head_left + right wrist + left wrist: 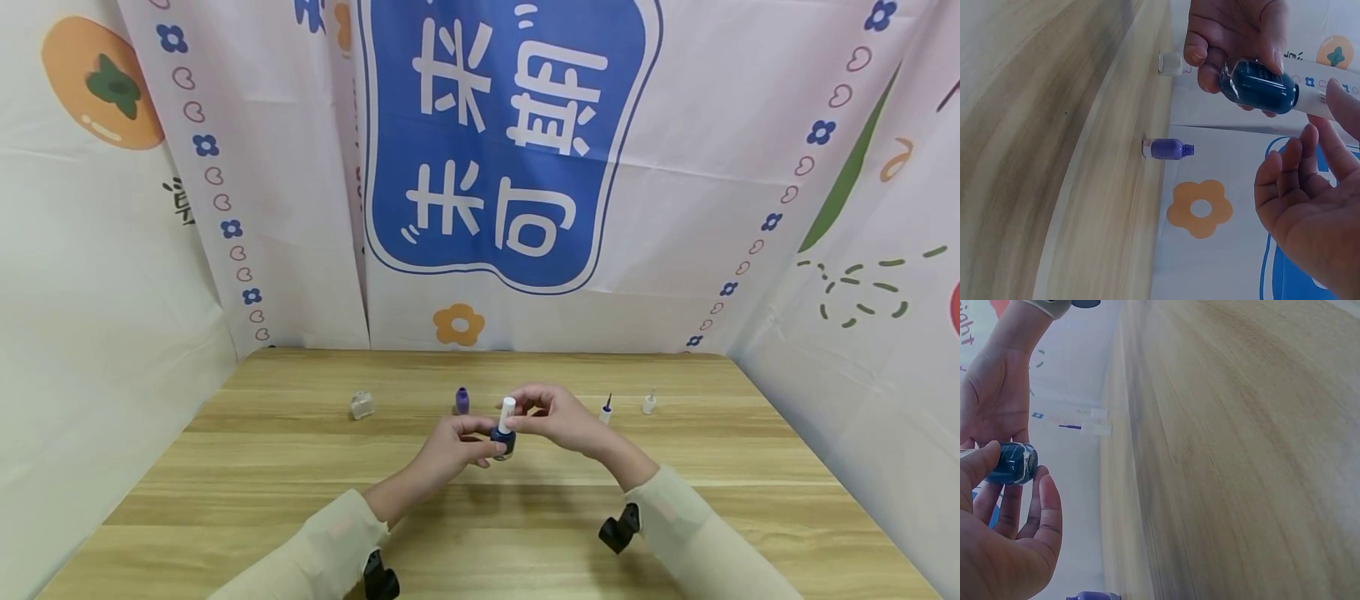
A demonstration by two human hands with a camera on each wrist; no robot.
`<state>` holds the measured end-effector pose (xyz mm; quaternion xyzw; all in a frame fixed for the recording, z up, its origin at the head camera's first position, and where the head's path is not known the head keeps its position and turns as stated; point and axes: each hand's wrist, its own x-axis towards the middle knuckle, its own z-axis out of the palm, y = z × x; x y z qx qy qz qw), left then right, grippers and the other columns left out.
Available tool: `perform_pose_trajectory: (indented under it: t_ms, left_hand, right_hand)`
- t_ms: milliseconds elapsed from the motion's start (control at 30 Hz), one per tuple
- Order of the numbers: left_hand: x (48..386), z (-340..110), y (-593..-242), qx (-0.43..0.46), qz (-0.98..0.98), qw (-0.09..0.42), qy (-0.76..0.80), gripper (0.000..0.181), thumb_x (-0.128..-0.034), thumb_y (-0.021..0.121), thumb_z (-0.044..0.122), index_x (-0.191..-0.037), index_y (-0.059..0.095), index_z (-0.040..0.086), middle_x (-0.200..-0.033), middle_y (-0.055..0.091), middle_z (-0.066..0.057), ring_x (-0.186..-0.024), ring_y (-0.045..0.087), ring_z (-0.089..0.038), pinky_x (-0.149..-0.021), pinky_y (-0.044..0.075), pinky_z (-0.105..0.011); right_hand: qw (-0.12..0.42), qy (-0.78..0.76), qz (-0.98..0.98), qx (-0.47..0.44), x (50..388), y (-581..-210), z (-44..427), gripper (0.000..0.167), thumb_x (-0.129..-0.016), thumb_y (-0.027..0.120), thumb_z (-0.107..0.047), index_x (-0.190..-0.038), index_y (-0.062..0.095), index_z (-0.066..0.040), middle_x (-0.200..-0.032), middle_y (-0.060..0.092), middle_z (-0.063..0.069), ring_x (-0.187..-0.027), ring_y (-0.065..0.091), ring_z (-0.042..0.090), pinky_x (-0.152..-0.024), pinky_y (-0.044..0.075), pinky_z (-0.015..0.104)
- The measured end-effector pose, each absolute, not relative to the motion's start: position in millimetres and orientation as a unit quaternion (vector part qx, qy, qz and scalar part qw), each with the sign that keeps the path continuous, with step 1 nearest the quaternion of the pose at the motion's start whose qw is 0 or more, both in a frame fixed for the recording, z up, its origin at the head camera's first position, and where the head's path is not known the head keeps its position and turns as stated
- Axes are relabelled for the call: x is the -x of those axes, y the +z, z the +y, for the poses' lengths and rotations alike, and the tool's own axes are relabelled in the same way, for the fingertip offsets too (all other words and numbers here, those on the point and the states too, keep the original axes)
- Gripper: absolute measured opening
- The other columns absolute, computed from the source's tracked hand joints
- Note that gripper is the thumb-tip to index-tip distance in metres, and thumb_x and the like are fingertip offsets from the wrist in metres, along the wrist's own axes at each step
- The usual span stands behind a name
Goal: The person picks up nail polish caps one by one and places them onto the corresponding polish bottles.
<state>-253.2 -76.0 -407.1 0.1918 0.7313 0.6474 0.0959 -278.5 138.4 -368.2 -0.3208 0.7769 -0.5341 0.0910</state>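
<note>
A dark teal-blue nail polish bottle (503, 443) with a long white cap (507, 413) is held above the table, standing nearly upright. My left hand (447, 448) grips the glass body between thumb and fingers. From the other side, my right hand (553, 414) pinches the white cap. In the right wrist view, the cap (1312, 102) sits against the neck of the bottle (1263, 87), with the thumb over part of it. The left wrist view has the glass (1017, 464) partly covered by a thumb.
Behind the hands stands an uncapped purple polish bottle (462, 402). A clear, pale bottle (362, 406) is farther left. To the right are a white cap with a dark brush (606, 412) and another white cap (649, 404), brush upward. Printed cloth (660, 233) hangs behind the wooden table (300, 467).
</note>
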Motion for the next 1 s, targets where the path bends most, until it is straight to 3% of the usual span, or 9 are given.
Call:
perform_pose_trajectory:
  t_ms: [367,1000]
  left_hand:
    - [253.1,-76.2,-406.3,-0.194,0.731,0.096,0.647,0.028,-0.0874,0.073,0.011,-0.111,0.068,-0.003,-0.103,0.069,-0.011,-0.085,0.067,-0.019,-0.070,0.057,-0.032]
    - [252.4,-75.6,-404.2,-0.180,0.729,0.095,0.653,0.030,-0.0871,0.073,0.011,-0.114,0.068,-0.003,-0.107,0.069,-0.014,-0.086,0.067,-0.021,-0.072,0.057,-0.036]
  right_hand:
    - [0.109,-0.523,0.773,0.341,277.9,-363.8,137.3,0.026,-0.095,0.064,-0.012,-0.119,0.067,-0.001,-0.093,0.061,0.009,-0.080,0.054,0.021,-0.071,0.051,0.030]
    - [0.065,-0.544,0.787,0.284,275.5,-370.1,129.9,0.014,-0.090,0.071,-0.012,-0.099,0.069,-0.002,-0.082,0.056,0.005,-0.074,0.049,0.019,-0.061,0.043,0.026]
